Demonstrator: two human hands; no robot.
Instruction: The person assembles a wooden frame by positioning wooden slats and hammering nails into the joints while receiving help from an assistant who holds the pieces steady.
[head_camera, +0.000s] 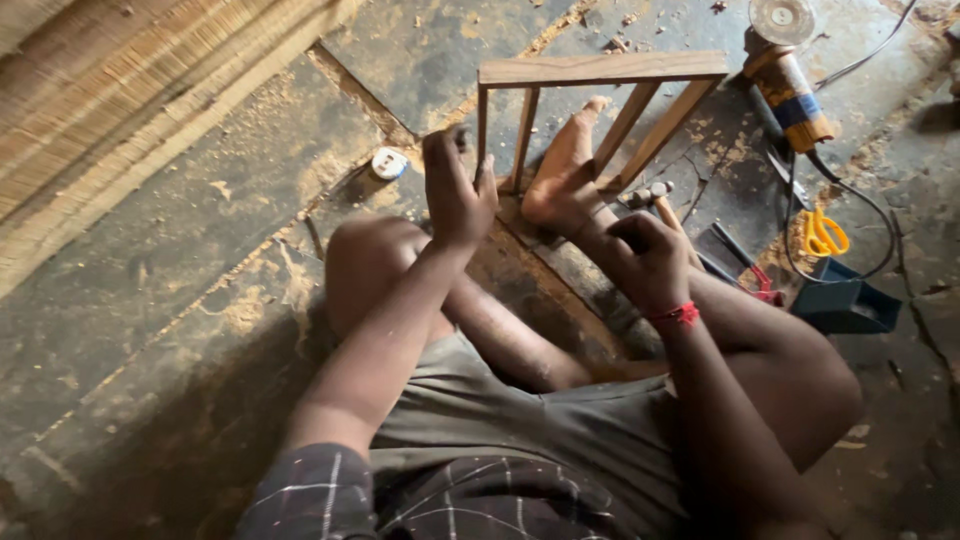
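Note:
I sit on the floor with a small wooden frame (600, 70) of a top rail and several upright slats standing in front of me. My left hand (455, 190) grips its left upright, fingers wrapped around the wood. My right hand (648, 258), with a red thread at the wrist, is closed on the handle of a hammer (655, 197), whose metal head sits just beside the frame's lower right slats. My bare foot (565, 170) rests against the frame's base, between the slats.
An angle grinder (785, 70) with its cable lies at the top right. Yellow-handled scissors (824, 235), a dark blue box (845, 300) and red-handled pliers (762, 285) lie right of my knee. A small white roll (389, 163) sits left of the frame. A woven mat (120, 90) covers the upper left; sawdust is scattered around.

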